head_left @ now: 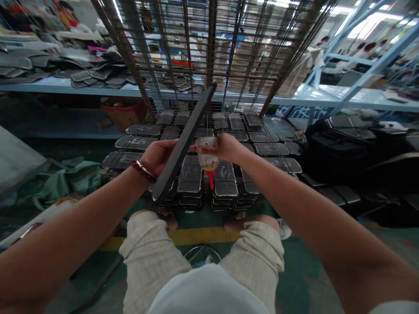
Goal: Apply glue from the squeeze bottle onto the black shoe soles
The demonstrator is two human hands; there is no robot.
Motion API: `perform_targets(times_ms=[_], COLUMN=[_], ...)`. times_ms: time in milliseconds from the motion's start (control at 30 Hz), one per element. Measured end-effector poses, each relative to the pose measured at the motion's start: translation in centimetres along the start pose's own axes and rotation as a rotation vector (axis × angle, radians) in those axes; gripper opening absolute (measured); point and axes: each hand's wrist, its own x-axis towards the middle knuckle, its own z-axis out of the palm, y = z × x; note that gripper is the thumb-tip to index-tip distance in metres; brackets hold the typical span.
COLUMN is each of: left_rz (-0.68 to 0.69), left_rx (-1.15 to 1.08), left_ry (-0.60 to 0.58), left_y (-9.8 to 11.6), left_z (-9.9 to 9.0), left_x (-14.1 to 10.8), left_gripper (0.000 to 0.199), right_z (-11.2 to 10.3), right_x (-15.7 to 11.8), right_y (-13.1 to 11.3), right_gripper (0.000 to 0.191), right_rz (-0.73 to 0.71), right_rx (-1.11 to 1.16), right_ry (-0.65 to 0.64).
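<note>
My left hand (159,156) is closed around a dark, flat panel with rounded ends (185,146), held on edge and tilted, its top leaning right. My right hand (227,148) grips a translucent glue bottle (208,152), turned upside down with its red nozzle (210,178) pointing down. The bottle is close to the right of the panel; whether they touch, I cannot tell. Below both hands, several dark rounded panels (190,174) with pale edges lie on the layers of a wire rack.
A tall rusty wire rack (212,52) rises in front of me. More dark panels (101,72) are piled on the left bench. A cardboard box (124,113) stands under it. Black bags or fabric (353,152) lie at right. A blue metal frame (353,48) stands behind, with people beyond.
</note>
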Motion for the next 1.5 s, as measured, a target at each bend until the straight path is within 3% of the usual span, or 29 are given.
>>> perform_targets(times_ms=[167,300,400,533,600,700,800,933,1233,1500], left_rz=[0.064,0.089,0.130,0.183,0.191,0.084,-0.053,-0.140,-0.198,-0.249], left_rx=[-0.027,-0.117,-0.143,-0.081,0.004,0.153,0.293,0.363,0.494,0.520], left_ry=[-0.029,0.018,0.174,0.338,0.383,0.358,0.207,0.068,-0.048,-0.152], left_y=[1.2,1.7,1.6,0.8,-0.1,-1.7,-3.2,-4.5,-5.2,-5.1], left_z=[0.6,0.0,-2.1,-6.6,-8.6,-10.2,-10.0,-8.4,-7.1,-6.1], left_x=[-0.3,-0.2,-0.4,-1.8,-2.8,-4.4,-5.4,-5.8,-6.1,-6.2], left_gripper=[0.056,0.051,0.041,0.020,0.011,0.024,0.031,0.033,0.036,0.034], right_z=[-1.6,-2.0,-2.5,-3.8,-4.5,-5.0,-4.6,-3.5,-2.4,-1.0], right_x=[0.4,0.4,-0.3,-2.2,-3.2,-4.4,-5.1,-5.9,-6.5,-6.8], right_y=[-1.5,-0.8,1.0,3.7,4.5,5.1,4.8,4.0,3.6,4.2], right_gripper=[0.045,0.046,0.041,0.045,0.049,0.056,0.057,0.048,0.036,0.030], right_rz=[0.032,0.068,0.087,0.110,0.106,0.072,0.009,-0.096,-0.194,-0.144], right_rx=[0.050,0.254,0.501,0.797,0.889,1.063,1.199,1.183,1.114,1.136], right_ry=[-0.009,-0.025,-0.016,-0.011,-0.018,-0.023,0.032,0.133,0.154,0.266])
